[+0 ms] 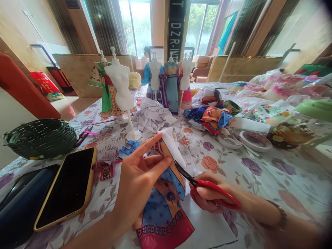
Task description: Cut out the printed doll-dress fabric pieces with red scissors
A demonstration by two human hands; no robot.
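My left hand [141,169] pinches the upper part of a printed cloth piece [160,211] in blue, tan and red between thumb and fingers. White margin still joins the print along its right side. My right hand [207,193] grips red-handled scissors [220,193], fingers through the loops. Their dark blades point up and left and meet the cloth's right edge, just right of my left thumb. A white sheet [204,224] lies beneath the cloth at the right. Behind my left hand, a blue printed scrap [129,148] is partly hidden.
A phone [68,186], a dark case [23,207] and a green woven basket [38,138] are on the left. White mini mannequins [120,83], some dressed, stand behind white scraps [153,114]. Colourful cloth [210,116] and tape rolls [255,140] lie right. Someone [145,57] is in the background.
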